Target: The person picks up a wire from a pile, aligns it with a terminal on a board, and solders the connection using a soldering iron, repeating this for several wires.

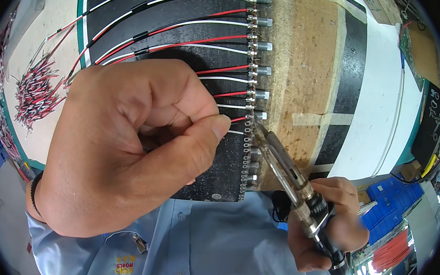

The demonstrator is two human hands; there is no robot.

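Note:
My left hand [143, 131] is closed, its thumb and forefinger pinching a red wire [238, 119] whose end lies against a row of small metal terminals [247, 142]. A white wire [235, 132] comes out just below my fingertips. In my right hand [334, 226] is a soldering iron [306, 192] with a thin metal tube alongside it. Its tip reaches the terminal where the red wire ends. Several small grey connectors [264, 70] stick out rightward from the terminal row. Farther up, red and white wire pairs [198, 22] are attached to the terminals.
Under the wires lies a black board [212, 175], beside a tape-covered wooden block [308, 67]. A bundle of red and white wires [37, 92] rests at the left. Blue bins [390, 202] stand at the lower right, and a cardboard piece [425, 53] at the far right.

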